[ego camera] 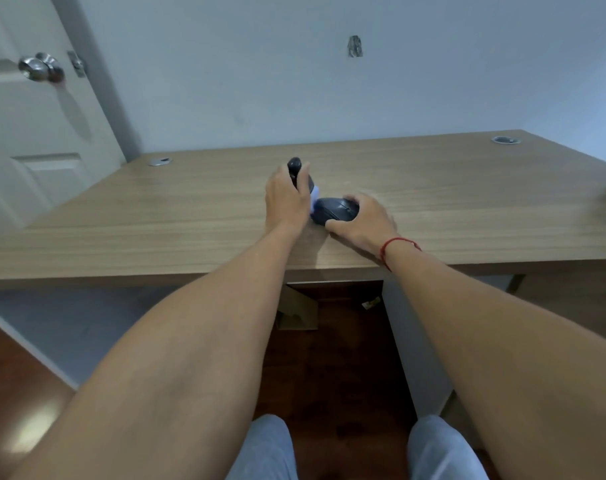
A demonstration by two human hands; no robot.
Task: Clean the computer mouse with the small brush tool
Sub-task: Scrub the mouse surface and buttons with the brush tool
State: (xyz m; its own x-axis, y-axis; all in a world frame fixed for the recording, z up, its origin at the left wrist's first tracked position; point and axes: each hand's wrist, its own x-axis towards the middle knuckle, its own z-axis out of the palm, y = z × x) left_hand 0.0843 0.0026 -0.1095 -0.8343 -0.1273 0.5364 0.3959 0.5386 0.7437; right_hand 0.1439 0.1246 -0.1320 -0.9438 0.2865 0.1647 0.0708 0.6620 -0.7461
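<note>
Nearest cam: knees in light trousers at 6 o'clock, both bare forearms reaching fwd over the desk (156, 216) edge.

R hand (362, 220), red string on the wrist, is lying over the mouse (332, 211) from its 4 o'clock side. Fingers curling round the far/right end, thumb along the near edge, so it's pinning the mouse to the desk, not lifting it. Mouse is sitting flat near desk centre, just past the front edge, dark grey, long axis running approx 9-to-3.

L hand (284, 199) is closing in a fist round the brush tool (300, 176), at 10 o'clock of the mouse. Dark handle is poking out the top of the fist, pale bristle end (314, 200) pointing down and touching, or near touching, the mouse's left end. Pic soft there, can't tell exact contact.

Progress, judging: brushing is underway, tool on the left/rear end. No telling how much is already clean; dust not visible at this res. Prob left: top, button seams, wheel, right side under the R hand, maybe underside.

Farther: two cable grommets at the back corners, wall, door at 10 o'clock.
</note>
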